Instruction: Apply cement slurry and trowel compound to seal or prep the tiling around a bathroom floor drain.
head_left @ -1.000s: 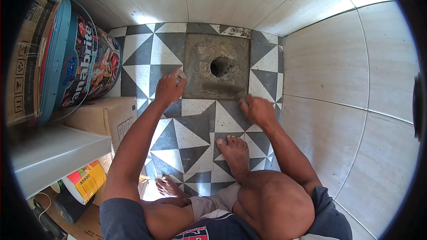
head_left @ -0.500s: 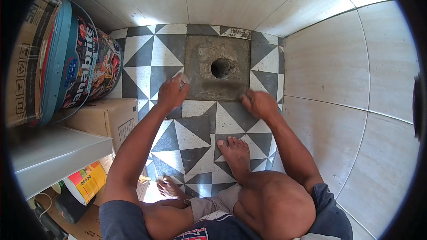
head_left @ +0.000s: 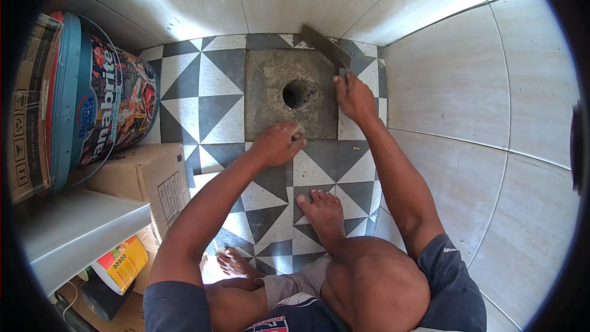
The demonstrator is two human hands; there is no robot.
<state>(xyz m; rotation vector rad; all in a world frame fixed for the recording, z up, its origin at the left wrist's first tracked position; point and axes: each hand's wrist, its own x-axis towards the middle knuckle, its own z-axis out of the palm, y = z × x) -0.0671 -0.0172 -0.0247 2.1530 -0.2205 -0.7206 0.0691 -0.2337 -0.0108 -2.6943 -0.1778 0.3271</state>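
My right hand (head_left: 356, 97) is closed round the handle of a trowel with a broad, flat grey blade (head_left: 327, 47). The blade angles up and left across the far right corner of a square, rough grey recess (head_left: 261, 64) in the tiled floor. A dark round hole (head_left: 296, 94) opens near the middle of that recess. At the recess's near edge, my left hand (head_left: 278, 144) has its fingers closed on a small pale lump (head_left: 299, 130); its kind is too small to tell.
Black-and-white triangle-patterned tiles (head_left: 316, 168) surround the recess. Large beige wall tiles (head_left: 439, 74) rise behind and to the right. On the left are a blue bucket (head_left: 72, 95) lying sideways, cardboard boxes (head_left: 126, 169), a grey shelf (head_left: 86, 215) and a yellow-labelled container (head_left: 126, 261).
My right hand has moved away from me to the recess's far right, and the trowel blade now shows clearly. My left hand has come right and nearer, from the recess's left side to its near edge.
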